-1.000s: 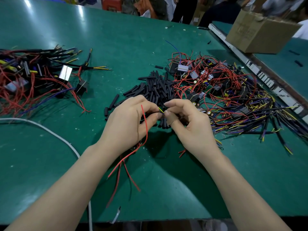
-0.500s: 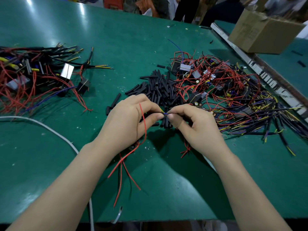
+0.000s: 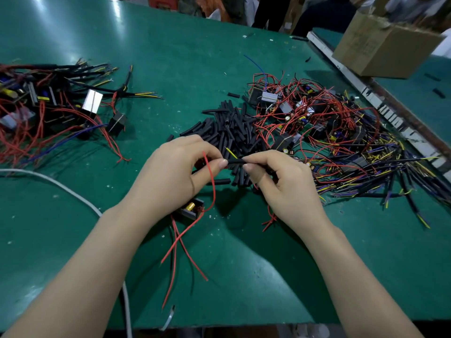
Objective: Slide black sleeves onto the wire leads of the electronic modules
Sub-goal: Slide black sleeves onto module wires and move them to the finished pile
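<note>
L hand (image 3: 170,172) pinching wire leads, R hand (image 3: 280,184) thumb/index clamped on black sleeve (image 3: 235,161), yellow lead (image 3: 230,152) tip protruding.

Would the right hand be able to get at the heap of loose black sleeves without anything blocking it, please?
Probably yes: the heap of black sleeves lies just beyond the right hand with nothing between. However, its fingers currently pinch a black sleeve, so that would need releasing first.
</note>
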